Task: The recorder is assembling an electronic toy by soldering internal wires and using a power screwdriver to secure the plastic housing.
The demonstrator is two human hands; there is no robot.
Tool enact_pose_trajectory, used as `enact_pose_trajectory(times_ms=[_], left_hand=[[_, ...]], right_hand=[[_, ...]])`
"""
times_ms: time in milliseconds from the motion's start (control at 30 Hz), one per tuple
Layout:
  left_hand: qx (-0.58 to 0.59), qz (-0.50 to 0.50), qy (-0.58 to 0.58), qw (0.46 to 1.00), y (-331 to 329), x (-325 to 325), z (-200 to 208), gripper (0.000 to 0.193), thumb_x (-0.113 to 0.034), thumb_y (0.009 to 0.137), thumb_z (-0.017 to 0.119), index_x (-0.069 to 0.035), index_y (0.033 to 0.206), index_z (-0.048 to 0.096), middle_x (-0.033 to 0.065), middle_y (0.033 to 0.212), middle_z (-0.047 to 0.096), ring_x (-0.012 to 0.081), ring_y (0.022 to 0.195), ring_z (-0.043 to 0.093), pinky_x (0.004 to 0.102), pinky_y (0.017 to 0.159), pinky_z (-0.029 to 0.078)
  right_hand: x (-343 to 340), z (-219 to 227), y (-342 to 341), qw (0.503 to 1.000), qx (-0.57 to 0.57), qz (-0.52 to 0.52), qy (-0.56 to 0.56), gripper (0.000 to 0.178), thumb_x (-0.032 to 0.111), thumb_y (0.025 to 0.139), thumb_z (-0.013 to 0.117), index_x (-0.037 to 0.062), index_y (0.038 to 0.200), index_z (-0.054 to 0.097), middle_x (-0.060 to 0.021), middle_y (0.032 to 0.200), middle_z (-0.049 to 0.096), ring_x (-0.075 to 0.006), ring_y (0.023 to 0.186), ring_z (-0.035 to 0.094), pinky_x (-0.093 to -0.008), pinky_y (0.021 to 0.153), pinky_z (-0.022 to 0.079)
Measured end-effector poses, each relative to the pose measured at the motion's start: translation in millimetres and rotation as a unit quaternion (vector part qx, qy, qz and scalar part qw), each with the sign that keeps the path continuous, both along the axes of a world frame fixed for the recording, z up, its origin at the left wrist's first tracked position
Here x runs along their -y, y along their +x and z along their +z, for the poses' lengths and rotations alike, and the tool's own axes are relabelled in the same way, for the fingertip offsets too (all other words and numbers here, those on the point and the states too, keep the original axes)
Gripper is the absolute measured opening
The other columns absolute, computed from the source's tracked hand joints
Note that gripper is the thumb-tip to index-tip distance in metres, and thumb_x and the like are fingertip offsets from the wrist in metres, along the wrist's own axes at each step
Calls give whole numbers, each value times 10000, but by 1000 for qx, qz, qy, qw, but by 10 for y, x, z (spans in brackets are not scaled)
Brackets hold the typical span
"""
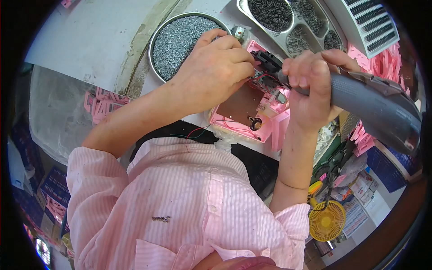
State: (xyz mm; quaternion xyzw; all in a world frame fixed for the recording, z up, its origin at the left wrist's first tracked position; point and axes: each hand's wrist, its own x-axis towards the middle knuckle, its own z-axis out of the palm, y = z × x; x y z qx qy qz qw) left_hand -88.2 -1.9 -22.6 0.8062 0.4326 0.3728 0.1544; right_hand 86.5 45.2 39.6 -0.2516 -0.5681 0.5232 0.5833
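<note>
Right fingers point(320, 74) curl around the driver point(373, 101). Left fingers point(239, 56) bend by the black part point(268, 60) at the pink box point(238, 129); I can't tell their hold. If the driver slips, it could poke wires point(261, 78) beside them.

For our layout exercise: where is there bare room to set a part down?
The widest bare patch is the pale board at upper left, bordered by the screw bowl to its right and the plastic bag below. A narrow strip shows between bowl and metal tray. Around the pink casing, left hand and right hand, it's crowded.
</note>
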Motion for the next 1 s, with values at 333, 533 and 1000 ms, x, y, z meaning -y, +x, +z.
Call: enact_pose_trajectory(times_ms=[333,533,1000], left_hand=[[6,4,-19,1000,-3,9,-33,194,-121,753,756,-127,937,695,-29,1085,677,208,1062,583,471,1066,365],[8,4,-22,1000,-8,12,-17,181,-123,750,736,-123,928,706,-23,1054,665,201,1056,582,480,1070,359],[14,12,-19,1000,-8,20,-62,128,-126,753,718,-110,881,713,-20,1017,665,187,1014,590,485,1077,354]], right_hand=[[2,-50,-14,1000,25,-4,-3,349,49,893,722,14,1132,471,-99,703,594,-126,556,546,-299,578,534],[29,-10,-29,997,74,-28,6,364,62,889,727,12,1138,467,-101,724,597,-135,570,558,-306,590,542],[-11,-33,-9,999,47,17,0,340,143,926,696,61,1152,455,-44,641,497,-142,528,472,-330,535,474]])
